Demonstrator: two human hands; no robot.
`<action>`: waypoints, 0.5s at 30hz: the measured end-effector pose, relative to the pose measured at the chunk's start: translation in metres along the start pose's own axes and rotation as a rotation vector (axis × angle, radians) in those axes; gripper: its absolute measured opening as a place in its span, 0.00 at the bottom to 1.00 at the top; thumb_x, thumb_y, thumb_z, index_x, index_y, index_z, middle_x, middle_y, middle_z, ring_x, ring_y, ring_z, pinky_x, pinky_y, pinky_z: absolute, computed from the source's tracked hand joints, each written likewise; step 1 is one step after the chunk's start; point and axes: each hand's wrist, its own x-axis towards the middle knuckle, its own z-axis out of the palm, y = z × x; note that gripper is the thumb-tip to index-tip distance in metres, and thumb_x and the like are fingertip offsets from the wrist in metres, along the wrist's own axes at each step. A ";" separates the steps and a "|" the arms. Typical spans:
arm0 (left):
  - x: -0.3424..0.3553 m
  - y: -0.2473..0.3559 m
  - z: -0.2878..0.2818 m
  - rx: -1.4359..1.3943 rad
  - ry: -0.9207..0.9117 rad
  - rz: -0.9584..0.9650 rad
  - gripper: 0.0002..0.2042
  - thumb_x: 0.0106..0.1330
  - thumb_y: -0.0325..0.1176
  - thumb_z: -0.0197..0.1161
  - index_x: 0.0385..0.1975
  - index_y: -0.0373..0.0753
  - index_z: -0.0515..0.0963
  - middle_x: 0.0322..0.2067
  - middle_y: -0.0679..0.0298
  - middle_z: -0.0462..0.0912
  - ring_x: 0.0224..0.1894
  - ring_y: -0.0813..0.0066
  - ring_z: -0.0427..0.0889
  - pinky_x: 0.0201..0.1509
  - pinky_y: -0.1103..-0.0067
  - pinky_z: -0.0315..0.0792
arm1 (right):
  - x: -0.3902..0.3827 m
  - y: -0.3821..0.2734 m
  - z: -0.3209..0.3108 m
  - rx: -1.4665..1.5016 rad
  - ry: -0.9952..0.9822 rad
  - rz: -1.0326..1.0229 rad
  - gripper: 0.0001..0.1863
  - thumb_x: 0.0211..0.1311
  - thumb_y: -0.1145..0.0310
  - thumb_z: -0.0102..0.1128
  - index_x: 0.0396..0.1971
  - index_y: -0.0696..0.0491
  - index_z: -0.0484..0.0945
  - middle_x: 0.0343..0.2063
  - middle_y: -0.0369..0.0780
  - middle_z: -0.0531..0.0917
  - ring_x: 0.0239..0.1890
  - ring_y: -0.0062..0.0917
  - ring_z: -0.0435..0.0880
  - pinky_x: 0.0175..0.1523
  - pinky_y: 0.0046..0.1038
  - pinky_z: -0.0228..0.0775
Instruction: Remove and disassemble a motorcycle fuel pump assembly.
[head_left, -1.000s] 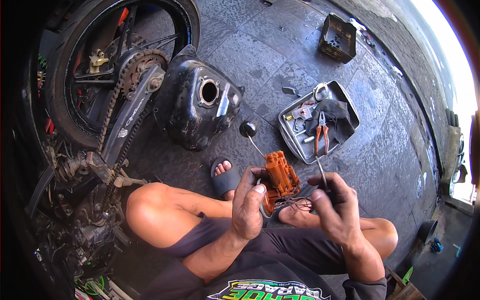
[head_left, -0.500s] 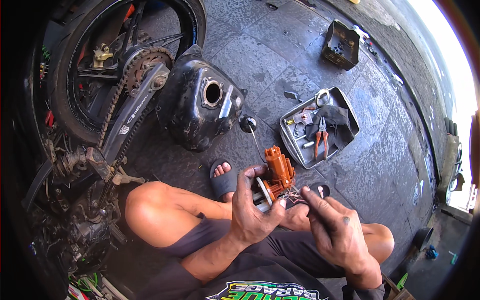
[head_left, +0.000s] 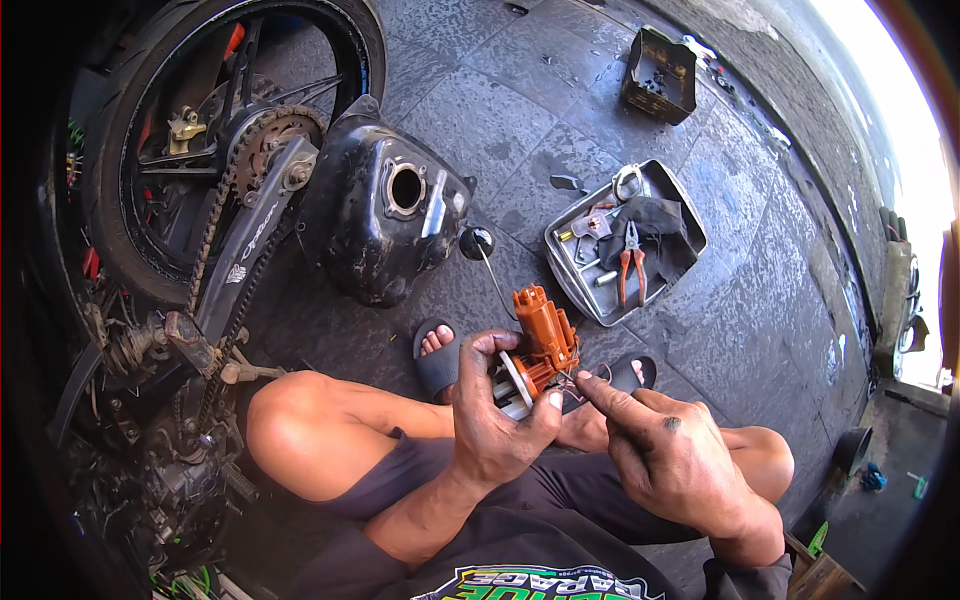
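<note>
My left hand [head_left: 500,415] is wrapped round an orange plastic fuel pump assembly [head_left: 545,330] with a pale round flange. From the pump, a thin wire arm leads up to a black float [head_left: 478,243]. Fine wires hang at the pump's lower right side. My right hand [head_left: 675,455] is closed beside them, its index finger stretched toward the pump's base. A thin metal tip shows just ahead of that fingertip; whatever the curled fingers hold is hidden.
A black fuel tank [head_left: 340,225] with a round opening lies ahead, beside a motorcycle's rear wheel [head_left: 370,60] and chain [head_left: 212,240]. To the right, a grey tray [head_left: 697,262] holds orange-handled pliers [head_left: 632,265], a dark cloth [head_left: 655,228] and small parts. Farther off stands a dirty box [head_left: 655,108].
My right index fingertip has moved left, closer to the pump's base. The pump has shifted slightly left and tilts a little more. The whole view has also shifted slightly.
</note>
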 end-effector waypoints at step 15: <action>-0.002 0.001 0.006 0.306 0.089 0.293 0.27 0.49 0.25 0.73 0.46 0.32 0.65 0.40 0.54 0.72 0.38 0.66 0.81 0.39 0.75 0.78 | 0.011 -0.008 -0.013 -0.073 -0.180 0.061 0.27 0.57 0.77 0.56 0.60 0.56 0.76 0.22 0.51 0.83 0.25 0.48 0.83 0.31 0.42 0.76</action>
